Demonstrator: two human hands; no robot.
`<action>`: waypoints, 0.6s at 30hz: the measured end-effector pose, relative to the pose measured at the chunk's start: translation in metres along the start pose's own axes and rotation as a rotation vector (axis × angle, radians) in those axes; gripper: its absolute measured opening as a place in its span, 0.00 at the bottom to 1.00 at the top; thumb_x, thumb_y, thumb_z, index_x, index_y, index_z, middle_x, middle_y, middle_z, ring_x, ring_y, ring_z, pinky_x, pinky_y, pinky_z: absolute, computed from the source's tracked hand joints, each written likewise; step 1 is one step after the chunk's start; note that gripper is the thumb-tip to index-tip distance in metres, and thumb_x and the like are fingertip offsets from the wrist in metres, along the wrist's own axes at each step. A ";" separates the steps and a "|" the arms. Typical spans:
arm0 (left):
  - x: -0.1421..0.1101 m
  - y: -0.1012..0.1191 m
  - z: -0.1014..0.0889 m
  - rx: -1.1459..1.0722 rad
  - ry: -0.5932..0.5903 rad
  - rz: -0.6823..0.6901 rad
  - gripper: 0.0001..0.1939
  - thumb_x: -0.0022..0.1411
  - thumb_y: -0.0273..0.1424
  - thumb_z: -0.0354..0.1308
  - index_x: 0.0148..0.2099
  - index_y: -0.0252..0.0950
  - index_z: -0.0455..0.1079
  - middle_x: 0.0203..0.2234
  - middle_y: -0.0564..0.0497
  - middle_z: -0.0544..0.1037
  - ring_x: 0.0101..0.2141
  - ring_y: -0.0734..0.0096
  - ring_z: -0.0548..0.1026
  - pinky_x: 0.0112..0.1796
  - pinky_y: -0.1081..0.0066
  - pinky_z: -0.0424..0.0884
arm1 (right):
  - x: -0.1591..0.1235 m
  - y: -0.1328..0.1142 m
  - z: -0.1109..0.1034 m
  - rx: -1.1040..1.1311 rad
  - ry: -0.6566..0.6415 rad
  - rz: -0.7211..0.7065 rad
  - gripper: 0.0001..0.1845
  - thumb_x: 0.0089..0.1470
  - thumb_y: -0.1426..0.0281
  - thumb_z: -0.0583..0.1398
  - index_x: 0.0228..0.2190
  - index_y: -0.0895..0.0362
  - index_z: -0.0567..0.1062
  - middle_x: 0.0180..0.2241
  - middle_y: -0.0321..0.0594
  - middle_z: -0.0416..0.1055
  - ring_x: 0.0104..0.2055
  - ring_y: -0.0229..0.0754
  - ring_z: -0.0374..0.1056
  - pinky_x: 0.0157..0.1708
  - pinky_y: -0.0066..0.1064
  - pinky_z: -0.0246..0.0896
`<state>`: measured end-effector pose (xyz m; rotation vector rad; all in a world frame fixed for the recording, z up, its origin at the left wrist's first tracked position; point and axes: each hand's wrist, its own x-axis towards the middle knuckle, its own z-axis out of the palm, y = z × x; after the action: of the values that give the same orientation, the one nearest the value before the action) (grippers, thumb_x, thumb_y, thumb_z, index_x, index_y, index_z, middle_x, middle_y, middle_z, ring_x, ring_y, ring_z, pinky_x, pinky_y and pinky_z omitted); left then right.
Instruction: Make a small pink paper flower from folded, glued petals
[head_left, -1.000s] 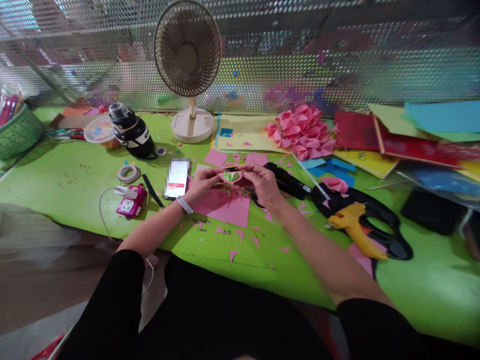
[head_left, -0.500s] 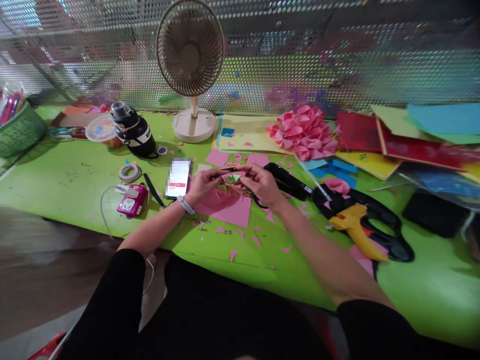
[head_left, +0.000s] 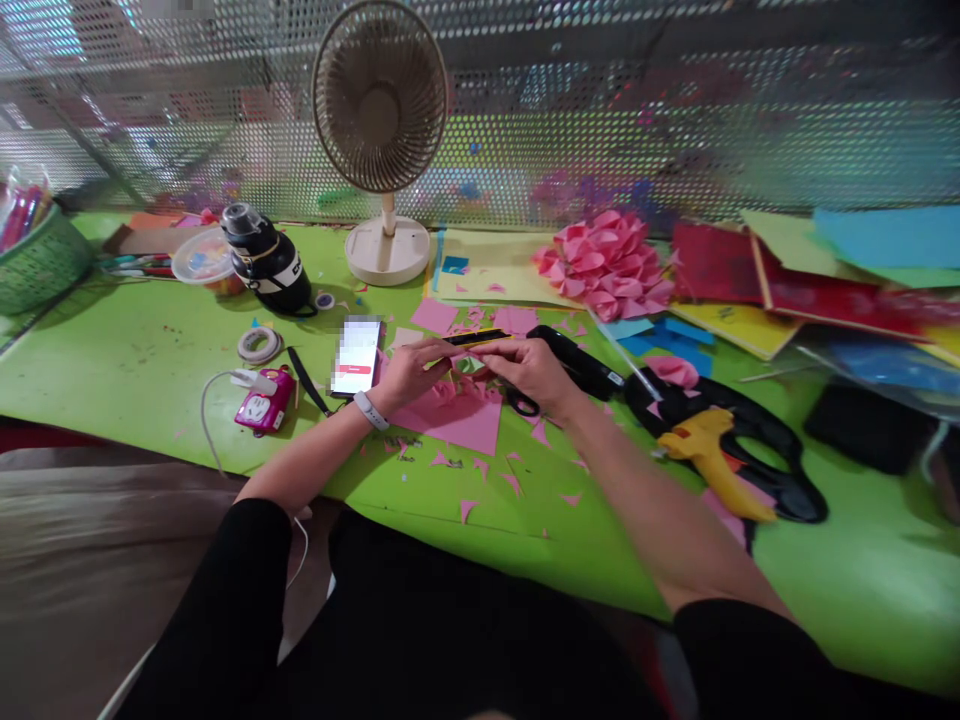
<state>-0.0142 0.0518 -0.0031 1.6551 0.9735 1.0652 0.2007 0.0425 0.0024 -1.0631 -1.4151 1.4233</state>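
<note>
Right hand [head_left: 536, 372] sits slightly farther right than half a second ago, exposing more of the yellow-and-black tool [head_left: 487, 337] behind the fingers. Left hand [head_left: 412, 374] and right hand each apply a closed fingertip grip to a pink paper piece [head_left: 468, 352] at frame centre, presumably steadying both ends; its long axis appears to run left to right, one end toward each hand.

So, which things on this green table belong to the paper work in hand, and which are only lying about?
Seem to belong:
pink paper piece between left hand and right hand
pink paper sheet below
curled pink paper petals, probably
yellow glue gun, perhaps

Seem unrelated:
desk fan
black water bottle
smartphone
tape roll
magenta power adapter
</note>
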 end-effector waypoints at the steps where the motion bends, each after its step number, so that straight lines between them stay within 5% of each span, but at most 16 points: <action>1: -0.001 0.001 0.000 -0.004 0.005 -0.009 0.14 0.54 0.20 0.65 0.41 0.42 0.82 0.40 0.46 0.82 0.43 0.65 0.78 0.51 0.63 0.72 | 0.000 0.000 0.000 0.017 -0.012 0.012 0.16 0.44 0.59 0.73 0.34 0.55 0.84 0.34 0.41 0.83 0.32 0.45 0.80 0.35 0.35 0.77; 9: -0.007 -0.003 0.005 0.099 0.034 0.039 0.14 0.58 0.23 0.64 0.45 0.42 0.81 0.46 0.45 0.81 0.47 0.64 0.78 0.54 0.63 0.71 | 0.004 0.005 0.004 0.089 -0.002 0.104 0.24 0.36 0.53 0.76 0.31 0.57 0.81 0.25 0.40 0.81 0.26 0.42 0.78 0.30 0.32 0.75; 18: -0.016 -0.008 0.017 0.250 -0.082 0.120 0.21 0.63 0.25 0.57 0.57 0.42 0.75 0.56 0.45 0.77 0.54 0.60 0.77 0.58 0.59 0.70 | 0.004 0.005 0.011 0.154 0.110 0.068 0.27 0.32 0.52 0.76 0.29 0.56 0.78 0.25 0.38 0.80 0.25 0.43 0.77 0.33 0.37 0.78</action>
<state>-0.0042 0.0348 -0.0173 1.9665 0.9950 0.9763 0.1895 0.0431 -0.0025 -1.0823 -1.1816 1.4735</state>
